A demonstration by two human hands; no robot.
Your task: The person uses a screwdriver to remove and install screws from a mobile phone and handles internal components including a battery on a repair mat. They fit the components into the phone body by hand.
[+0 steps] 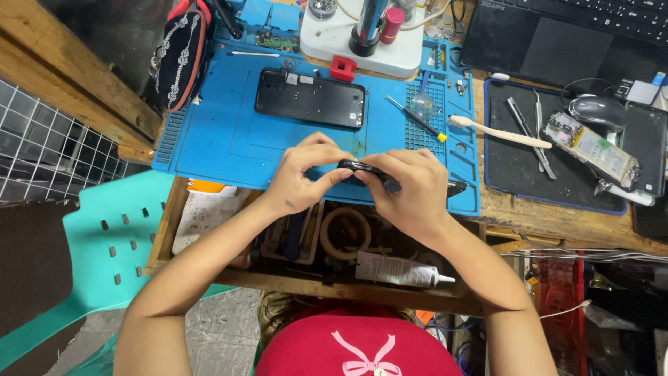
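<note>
I see both hands meeting over the near edge of the blue mat, which covers the left part of the worktop. The left hand pinches the left end of a small black part between thumb and fingertips, closed on it. The right hand is wrapped around the part's right end, fingers curled shut, with a dark tool poking out past it toward the mat's right edge. I cannot tell exactly what the part is; the hands hide most of it.

Just beyond the hands, mid-mat, lies a black phone, flat. A screwdriver with a yellow tip lies to its right, and a toothbrush crosses from the blue mat onto a dark mat. Tweezers and a circuit board rest there, with a mouse behind and a laptop at the far right corner.

Below the worktop's near edge an open drawer holds a tape ring and a glue tube.
</note>
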